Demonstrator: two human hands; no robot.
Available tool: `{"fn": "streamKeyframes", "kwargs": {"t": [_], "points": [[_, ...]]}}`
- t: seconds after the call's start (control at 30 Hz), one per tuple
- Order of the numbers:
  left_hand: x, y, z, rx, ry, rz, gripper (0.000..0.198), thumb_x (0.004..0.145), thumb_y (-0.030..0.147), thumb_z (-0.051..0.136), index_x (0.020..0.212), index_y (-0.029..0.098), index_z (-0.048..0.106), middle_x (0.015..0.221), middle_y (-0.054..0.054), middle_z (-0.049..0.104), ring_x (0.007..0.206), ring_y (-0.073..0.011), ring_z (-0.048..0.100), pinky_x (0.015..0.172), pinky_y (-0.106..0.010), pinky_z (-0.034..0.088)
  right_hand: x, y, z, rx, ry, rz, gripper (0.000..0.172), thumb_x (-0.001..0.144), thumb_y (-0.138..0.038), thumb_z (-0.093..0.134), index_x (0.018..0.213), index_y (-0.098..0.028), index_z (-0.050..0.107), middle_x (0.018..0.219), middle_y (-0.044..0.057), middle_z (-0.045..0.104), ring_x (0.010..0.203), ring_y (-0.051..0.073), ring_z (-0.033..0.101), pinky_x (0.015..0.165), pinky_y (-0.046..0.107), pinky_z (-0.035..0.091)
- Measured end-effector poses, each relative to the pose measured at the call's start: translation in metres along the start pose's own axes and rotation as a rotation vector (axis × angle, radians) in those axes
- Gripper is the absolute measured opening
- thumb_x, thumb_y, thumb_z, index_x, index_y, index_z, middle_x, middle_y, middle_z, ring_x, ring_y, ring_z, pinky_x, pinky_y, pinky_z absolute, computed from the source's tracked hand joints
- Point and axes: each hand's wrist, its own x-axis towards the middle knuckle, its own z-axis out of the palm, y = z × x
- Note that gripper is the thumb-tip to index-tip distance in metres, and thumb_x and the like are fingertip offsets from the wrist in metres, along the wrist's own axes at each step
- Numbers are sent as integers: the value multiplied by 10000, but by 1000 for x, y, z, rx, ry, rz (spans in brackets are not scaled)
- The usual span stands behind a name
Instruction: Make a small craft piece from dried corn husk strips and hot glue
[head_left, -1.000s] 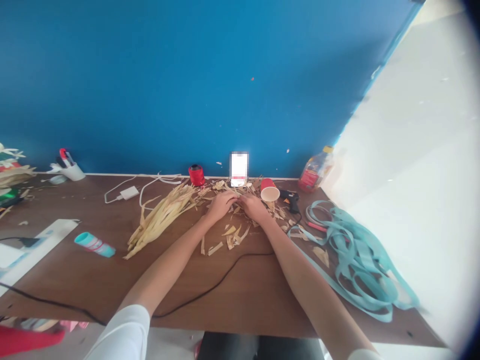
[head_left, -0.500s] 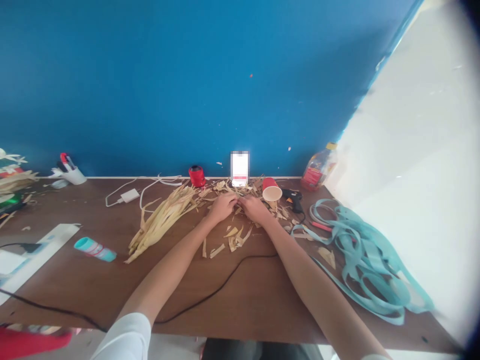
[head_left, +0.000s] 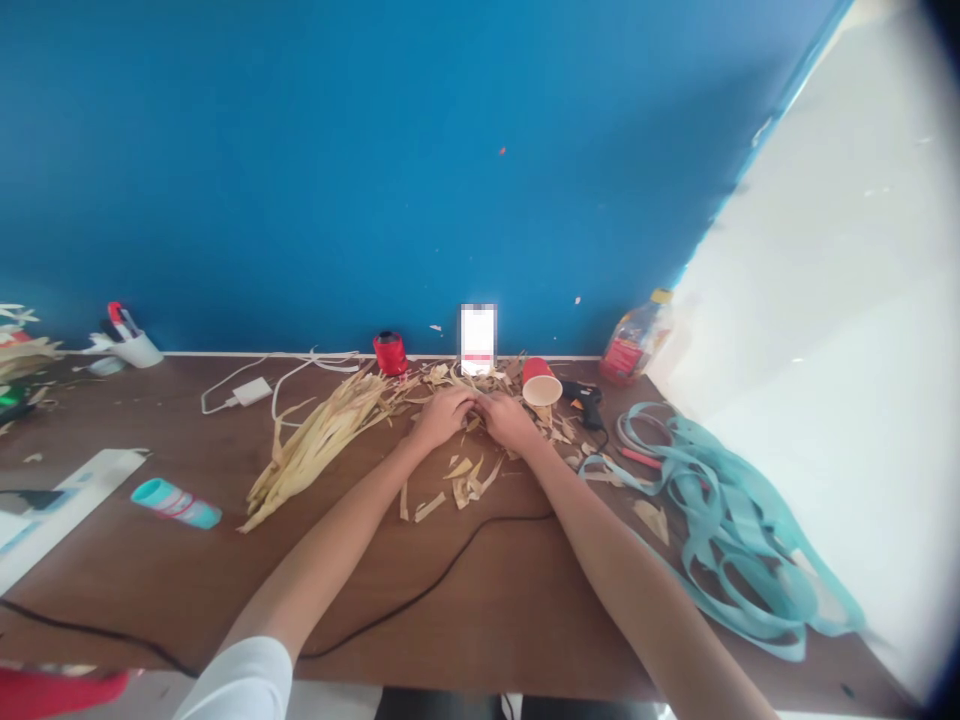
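Observation:
My left hand (head_left: 442, 413) and my right hand (head_left: 505, 417) meet fingertip to fingertip far out on the brown table (head_left: 225, 560), both curled over a small piece of dried husk that I cannot make out clearly. A long bundle of pale dried husk strips (head_left: 319, 443) lies just left of my left hand. Cut husk scraps (head_left: 461, 475) are scattered under and in front of both hands. A phone (head_left: 478, 340) leans against the blue wall right behind them.
A red paper cup (head_left: 540, 381) lies on its side beside a black glue gun (head_left: 586, 399). Teal ribbon (head_left: 720, 520) is heaped at the right. A black cable (head_left: 420, 590) crosses the table. A teal tube (head_left: 176, 502), white charger (head_left: 251, 392), red tin (head_left: 390, 352), bottle (head_left: 631, 345).
The hands stay together at the same spot with only slight finger movement. The view has shifted a little to the right.

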Motion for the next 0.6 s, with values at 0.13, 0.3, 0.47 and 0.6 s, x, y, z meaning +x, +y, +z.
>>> {"fn": "streamKeyframes", "kwargs": {"t": [0.13,0.3,0.47,0.6], "points": [[0,2,0,-15,87,-2,202,921,254,462,1023,189,623,1016,-65,658,970,-185,590,898,-341,449,-1,-1,-1,43,124,43,244,981,-237,353,1000,-155,582,936,105,631,861,205,544,733,287,371],[-2,2,0,-27,103,-11,209,930,251,445,1027,204,625,1025,-55,663,968,-172,607,879,-316,463,-1,0,-3,83,233,54,252,981,-236,343,961,-169,585,891,96,620,867,214,539,741,296,377],[-4,0,2,-11,82,-70,194,928,228,444,978,214,631,861,-18,678,796,-149,617,783,-282,464,-2,0,-8,177,305,36,244,976,-242,361,1020,-173,590,963,98,633,929,220,536,801,310,394],[-3,1,1,-28,76,-110,150,921,223,453,949,202,599,773,-10,643,741,-147,609,752,-277,460,-1,2,-9,199,291,8,222,961,-222,397,1045,-168,594,985,96,640,953,222,536,814,312,400]]}}
